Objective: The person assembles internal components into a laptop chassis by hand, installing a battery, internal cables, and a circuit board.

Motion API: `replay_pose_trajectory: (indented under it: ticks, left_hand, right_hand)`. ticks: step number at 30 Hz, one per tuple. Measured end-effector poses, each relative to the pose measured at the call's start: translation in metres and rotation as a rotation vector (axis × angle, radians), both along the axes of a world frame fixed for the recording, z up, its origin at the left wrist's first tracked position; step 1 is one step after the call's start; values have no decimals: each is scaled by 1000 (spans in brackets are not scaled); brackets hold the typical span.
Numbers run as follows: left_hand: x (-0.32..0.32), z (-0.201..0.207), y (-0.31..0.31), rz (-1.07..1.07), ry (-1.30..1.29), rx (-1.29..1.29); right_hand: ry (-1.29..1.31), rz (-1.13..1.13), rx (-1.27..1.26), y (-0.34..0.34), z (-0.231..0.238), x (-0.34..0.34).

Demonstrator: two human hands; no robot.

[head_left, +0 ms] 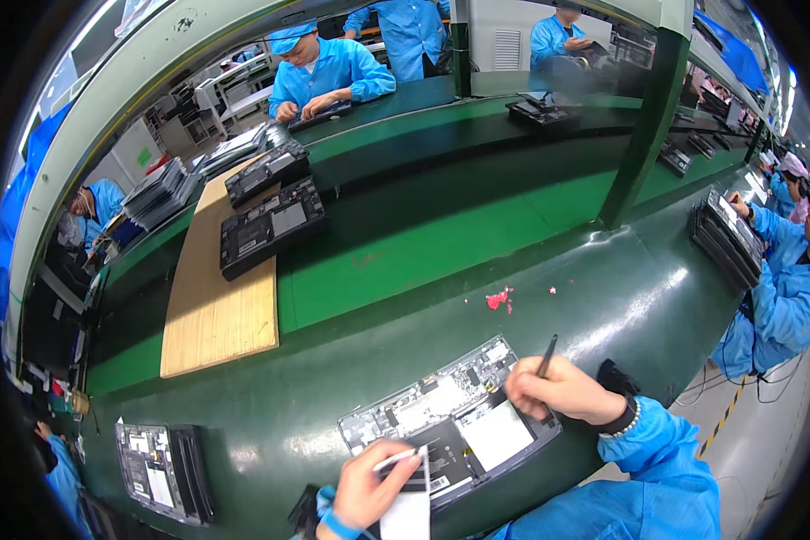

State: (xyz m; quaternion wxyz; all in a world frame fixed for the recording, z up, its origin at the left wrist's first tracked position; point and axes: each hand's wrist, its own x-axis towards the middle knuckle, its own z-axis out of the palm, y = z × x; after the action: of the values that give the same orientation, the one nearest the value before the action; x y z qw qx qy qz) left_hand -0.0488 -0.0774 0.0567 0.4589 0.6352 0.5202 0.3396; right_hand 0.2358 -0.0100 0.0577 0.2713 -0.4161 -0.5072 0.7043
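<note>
The laptop base (459, 409) slanted away rightward, your right hand (558, 389) pinching a dark tool (548, 353), left hand (366, 486) a white piece (407, 515).

No wording or number can be read with certainty. At the lower centre of the frame, a small white label (438, 484) with dark, barcode-like marks sits on the black battery (450, 450) of the open laptop base (432, 405); its print is too small to make out. A few faint pale marks on that battery are equally illegible. In the upper left, a green square notice (144, 156) stands on a white cabinet (133, 144), its content unreadable. Yellow-and-black striped floor marking (724, 418) shows at lower right.
</note>
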Motion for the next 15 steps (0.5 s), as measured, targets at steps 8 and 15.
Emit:
replay_pose_trajectory:
  ticks: [8,15]
  left_hand:
    - [13,-38,20,33,-76,-141]
    - [14,-30,26,42,-87,-156]
  right_hand:
    - [79,151,344,5,-1,-44]
    - [197,22,249,3,-17,-51]
